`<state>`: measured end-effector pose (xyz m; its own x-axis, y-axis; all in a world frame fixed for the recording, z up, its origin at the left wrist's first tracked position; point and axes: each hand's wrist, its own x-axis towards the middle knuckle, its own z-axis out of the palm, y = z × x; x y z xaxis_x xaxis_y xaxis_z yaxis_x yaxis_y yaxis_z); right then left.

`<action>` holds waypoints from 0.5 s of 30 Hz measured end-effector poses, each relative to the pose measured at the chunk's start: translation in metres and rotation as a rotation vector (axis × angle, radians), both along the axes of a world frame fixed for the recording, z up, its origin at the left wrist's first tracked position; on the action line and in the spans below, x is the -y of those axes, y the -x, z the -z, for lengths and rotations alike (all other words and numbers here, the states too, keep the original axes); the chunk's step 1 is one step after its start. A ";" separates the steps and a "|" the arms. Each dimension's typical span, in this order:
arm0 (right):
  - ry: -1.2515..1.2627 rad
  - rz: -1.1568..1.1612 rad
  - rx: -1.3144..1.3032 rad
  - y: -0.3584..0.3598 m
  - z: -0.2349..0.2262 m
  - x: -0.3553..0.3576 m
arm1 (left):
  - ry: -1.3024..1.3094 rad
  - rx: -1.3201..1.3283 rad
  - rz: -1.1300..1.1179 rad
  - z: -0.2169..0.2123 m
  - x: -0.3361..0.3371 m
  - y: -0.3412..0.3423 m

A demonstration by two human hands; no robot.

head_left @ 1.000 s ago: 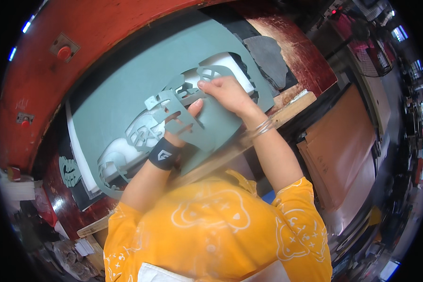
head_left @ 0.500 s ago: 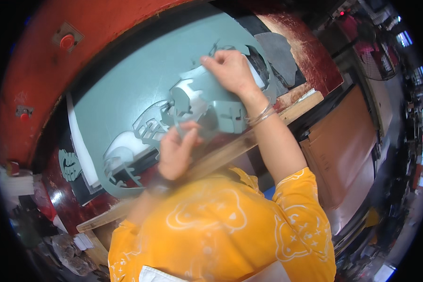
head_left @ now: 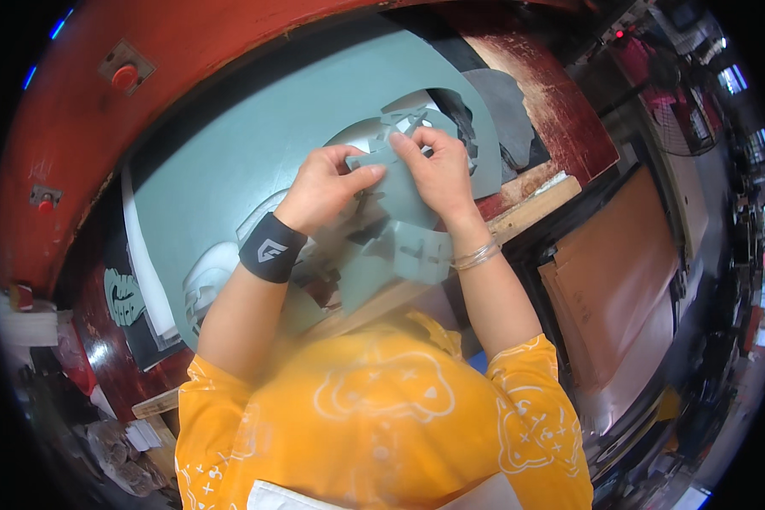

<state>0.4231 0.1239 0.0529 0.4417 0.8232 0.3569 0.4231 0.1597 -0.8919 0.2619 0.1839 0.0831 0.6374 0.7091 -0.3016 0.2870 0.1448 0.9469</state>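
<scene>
A large grey-green sheet (head_left: pixel 246 127) lies on the work table, with cut-out openings along its near side. Over those openings, my left hand (head_left: pixel 321 185), with a black wristband, pinches a thin cut piece (head_left: pixel 404 200) of the same grey-green material. Close beside it, my right hand (head_left: pixel 442 174) grips the upper part of that piece between thumb and fingers. Below the hands, a slotted grey-green flap (head_left: pixel 421 252) hangs toward the table's front edge; whether it is joined to the held piece I cannot tell. Motion blurs the scraps beneath my left hand.
A red machine frame (head_left: pixel 187 42) with a red push button (head_left: pixel 125 78) curves behind the sheet. A wooden strip (head_left: pixel 535 208) edges the table. Dark grey scrap (head_left: pixel 503 106) lies at right, a small slotted piece (head_left: pixel 123 297) at left. Brown boards (head_left: pixel 612 280) stand at right.
My left hand has moved up and away from my body, close to my right hand, which has shifted slightly nearer. Cut material has been lifted and now hangs below both hands.
</scene>
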 end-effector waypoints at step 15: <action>0.126 0.157 0.378 -0.007 0.001 -0.022 | -1.209 0.215 0.132 0.012 0.026 -0.004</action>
<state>0.4302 0.1455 0.0517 0.4227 0.8038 0.4186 0.7346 -0.0333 -0.6777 0.2661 0.1579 0.0708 0.6807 0.3858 0.6227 0.0549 -0.8745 0.4818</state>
